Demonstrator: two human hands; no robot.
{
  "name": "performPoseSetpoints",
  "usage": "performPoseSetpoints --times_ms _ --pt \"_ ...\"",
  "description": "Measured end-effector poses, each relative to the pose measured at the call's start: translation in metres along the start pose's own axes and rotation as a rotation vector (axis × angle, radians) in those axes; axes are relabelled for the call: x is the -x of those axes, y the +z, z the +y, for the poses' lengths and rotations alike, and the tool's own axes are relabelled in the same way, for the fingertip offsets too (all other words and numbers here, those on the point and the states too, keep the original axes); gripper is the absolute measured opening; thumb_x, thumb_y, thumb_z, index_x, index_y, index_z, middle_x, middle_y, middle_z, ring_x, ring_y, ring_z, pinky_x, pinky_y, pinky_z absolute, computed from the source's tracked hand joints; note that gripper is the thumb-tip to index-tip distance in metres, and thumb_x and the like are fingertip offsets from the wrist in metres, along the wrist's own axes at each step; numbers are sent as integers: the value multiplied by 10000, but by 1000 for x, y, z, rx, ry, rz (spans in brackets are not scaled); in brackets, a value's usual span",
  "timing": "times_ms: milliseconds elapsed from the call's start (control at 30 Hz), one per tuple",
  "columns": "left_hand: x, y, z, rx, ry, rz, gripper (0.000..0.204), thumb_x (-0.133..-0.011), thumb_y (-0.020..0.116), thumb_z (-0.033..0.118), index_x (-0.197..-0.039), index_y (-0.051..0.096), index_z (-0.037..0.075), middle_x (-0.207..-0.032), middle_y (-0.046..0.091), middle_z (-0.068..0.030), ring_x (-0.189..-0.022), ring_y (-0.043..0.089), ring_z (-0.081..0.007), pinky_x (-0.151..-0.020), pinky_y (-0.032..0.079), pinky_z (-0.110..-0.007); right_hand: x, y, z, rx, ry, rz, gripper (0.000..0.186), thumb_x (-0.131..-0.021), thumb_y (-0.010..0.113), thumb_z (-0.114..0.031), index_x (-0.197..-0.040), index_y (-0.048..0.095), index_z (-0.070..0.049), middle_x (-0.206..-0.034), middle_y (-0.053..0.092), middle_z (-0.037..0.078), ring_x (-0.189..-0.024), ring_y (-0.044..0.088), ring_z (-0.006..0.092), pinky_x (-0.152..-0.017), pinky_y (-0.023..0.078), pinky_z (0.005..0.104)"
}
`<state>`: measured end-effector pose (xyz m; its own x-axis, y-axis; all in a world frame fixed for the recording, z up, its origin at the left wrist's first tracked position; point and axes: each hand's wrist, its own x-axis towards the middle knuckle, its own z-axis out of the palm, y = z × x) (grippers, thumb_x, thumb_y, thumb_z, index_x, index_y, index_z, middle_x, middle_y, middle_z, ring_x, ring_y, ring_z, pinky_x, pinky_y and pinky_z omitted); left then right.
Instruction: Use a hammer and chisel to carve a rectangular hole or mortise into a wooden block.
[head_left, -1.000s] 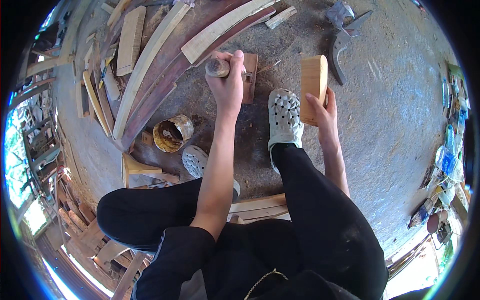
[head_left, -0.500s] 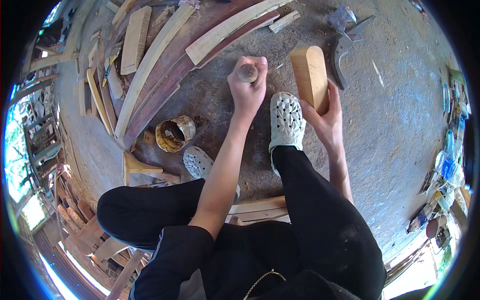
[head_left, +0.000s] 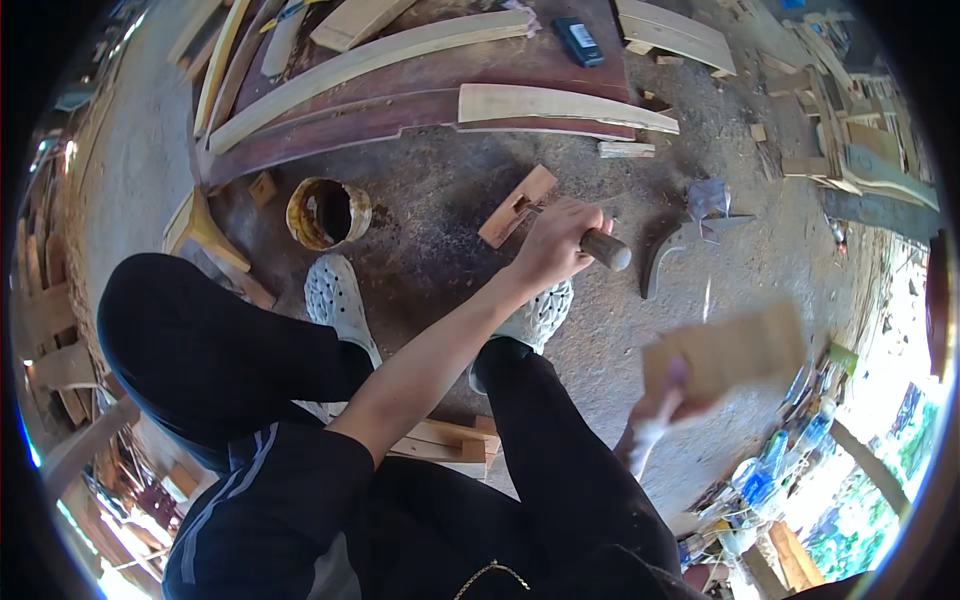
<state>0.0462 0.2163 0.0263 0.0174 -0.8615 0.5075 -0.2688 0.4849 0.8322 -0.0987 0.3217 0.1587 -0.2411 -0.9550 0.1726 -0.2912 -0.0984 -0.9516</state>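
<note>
My left hand (head_left: 558, 240) is closed around the wooden handle (head_left: 608, 249) of a chisel-like tool, tilted with its rounded end to the right. Its narrow shaft reaches a slot in a small reddish wood piece (head_left: 534, 183) lying on the floor just beyond my fingers; whether the tip touches it is hard to tell. Out to the lower right, my right hand (head_left: 660, 405) grips a pale rectangular wooden block (head_left: 742, 345), both blurred by motion. My feet in white perforated clogs (head_left: 330, 295) rest below the wood piece.
A rusty can (head_left: 328, 205) stands left of centre. Long pale strips (head_left: 560, 105) lie on reddish boards (head_left: 440, 80) beyond, with a dark handheld object (head_left: 578, 42). A curved metal piece (head_left: 665, 255) lies right of centre, plastic bottles (head_left: 770, 470) at lower right, offcuts (head_left: 840, 140) at upper right.
My right hand has swung the block outward to the right and down. The tool in my left hand leans further right. The whole view has turned, so the floor items appear shifted.
</note>
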Motion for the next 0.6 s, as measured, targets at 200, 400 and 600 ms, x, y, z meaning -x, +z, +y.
performPoseSetpoints --times_ms 200,400,600 --pt "3 -8 -9 -63 24 -35 297 -807 732 48 -728 447 66 -690 539 -96 -678 576 -302 -636 445 -412 -14 16 -7 485 385 -180 583 -813 684 -502 -1088 548 -7 -927 583 146 -844 570 236 -812 468 406" --pt "2 -2 -2 -14 0 15 274 -694 759 49 -805 516 111 -725 592 -53 -733 620 -278 -703 470 -391 -1 10 -2 117 -131 110 269 -832 685 -169 -995 610 32 -822 645 143 -857 621 254 -783 490 392" --pt "0 -3 -7 -31 1 50 283 -791 741 66 -727 466 75 -677 545 -87 -666 580 -296 -639 463 -400 -1 1 -9 92 13 162 731 -818 676 -474 -1307 454 23 -1067 603 210 -971 607 299 -910 475 423"
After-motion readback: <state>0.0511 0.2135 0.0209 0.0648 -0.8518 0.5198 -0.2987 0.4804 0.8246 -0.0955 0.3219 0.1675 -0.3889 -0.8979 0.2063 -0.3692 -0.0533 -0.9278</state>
